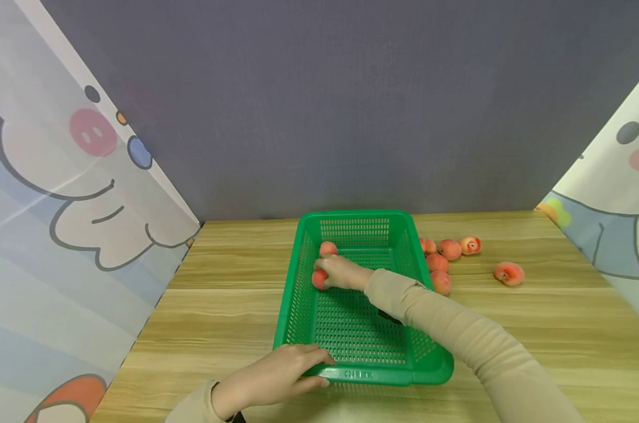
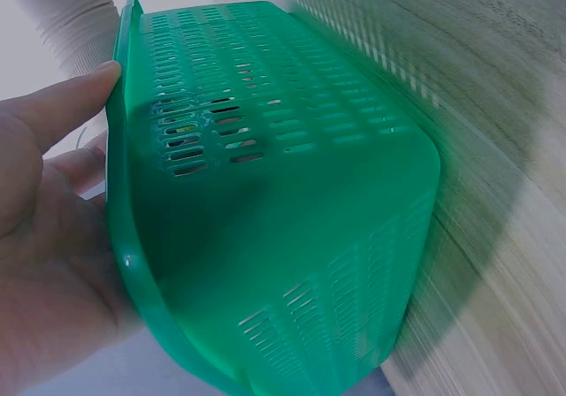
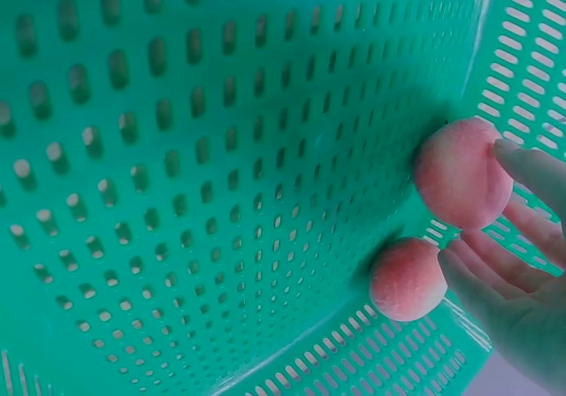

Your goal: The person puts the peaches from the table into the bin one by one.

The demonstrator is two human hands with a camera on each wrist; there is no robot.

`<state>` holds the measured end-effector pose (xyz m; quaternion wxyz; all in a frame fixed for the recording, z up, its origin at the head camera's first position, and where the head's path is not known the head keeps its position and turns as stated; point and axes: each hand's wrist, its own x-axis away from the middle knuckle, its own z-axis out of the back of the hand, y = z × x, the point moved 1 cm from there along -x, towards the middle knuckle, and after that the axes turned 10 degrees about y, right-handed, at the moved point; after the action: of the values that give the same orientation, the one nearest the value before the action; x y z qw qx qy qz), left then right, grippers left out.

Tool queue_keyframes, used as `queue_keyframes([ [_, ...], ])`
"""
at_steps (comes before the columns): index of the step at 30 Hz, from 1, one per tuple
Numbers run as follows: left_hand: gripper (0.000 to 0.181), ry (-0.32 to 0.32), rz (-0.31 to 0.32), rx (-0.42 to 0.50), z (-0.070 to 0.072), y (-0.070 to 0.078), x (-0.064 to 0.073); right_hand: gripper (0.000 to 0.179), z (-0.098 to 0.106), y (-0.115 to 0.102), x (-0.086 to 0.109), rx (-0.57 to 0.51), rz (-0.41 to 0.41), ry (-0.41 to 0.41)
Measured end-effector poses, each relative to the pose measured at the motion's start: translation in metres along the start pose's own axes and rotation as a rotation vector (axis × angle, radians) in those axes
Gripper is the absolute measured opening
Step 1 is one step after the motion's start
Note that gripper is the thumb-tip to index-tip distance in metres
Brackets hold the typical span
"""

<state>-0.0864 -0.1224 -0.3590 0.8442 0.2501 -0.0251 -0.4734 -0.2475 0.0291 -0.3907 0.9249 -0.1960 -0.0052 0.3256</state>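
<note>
Peach [image 1: 319, 280] left of the basket's middle, near the frame's centre, calls for a gentle release. Nearest, at lower centre, the left grip [image 1: 277, 376] bends over the green plastic basket's rim [image 1: 375, 373], and should brace it. Beyond, the right grip [image 1: 343, 271], reaching in from the right, closes thumb and fingers lightly round the fruit. Opening slowly should spare the farther peach [image 1: 328, 249] just beside.

right sleeve [image 1: 478, 338]: beige, wrinkled | left sleeve [image 1: 195, 406]: beige, black piece [image 1: 238, 418] beneath | left hand [image 1: 279, 373], right hand [image 1: 345, 272]: bare
</note>
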Motion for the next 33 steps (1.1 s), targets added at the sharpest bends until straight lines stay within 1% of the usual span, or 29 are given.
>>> queue_keyframes([
  [5, 0.027, 0.002, -0.005, -0.005, 0.000, 0.000, 0.000, 0.041, 0.005, -0.003, 0.002, -0.009, 0.013, -0.013],
  [10, 0.026, 0.008, -0.011, -0.013, 0.000, 0.000, 0.000, 0.045, 0.012, -0.006, 0.002, -0.028, -0.017, -0.038],
  [14, 0.026, 0.006, -0.009, -0.011, 0.000, 0.000, 0.000, 0.045, 0.021, -0.008, 0.003, -0.071, -0.030, -0.053],
  [18, 0.027, 0.006, -0.014, -0.006, 0.000, 0.000, 0.000, 0.043, 0.031, -0.009, 0.005, -0.100, -0.005, -0.056],
  [24, 0.027, 0.013, -0.015, -0.003, 0.000, 0.000, 0.000, 0.040, 0.048, -0.011, 0.010, -0.075, 0.051, -0.034],
  [28, 0.027, 0.010, -0.012, 0.000, 0.000, 0.000, 0.000, 0.039, 0.060, -0.011, 0.016, -0.070, 0.057, -0.034],
  [33, 0.027, 0.005, -0.008, 0.003, 0.001, -0.001, 0.000, 0.040, 0.072, -0.011, 0.023, -0.062, 0.066, -0.012],
])
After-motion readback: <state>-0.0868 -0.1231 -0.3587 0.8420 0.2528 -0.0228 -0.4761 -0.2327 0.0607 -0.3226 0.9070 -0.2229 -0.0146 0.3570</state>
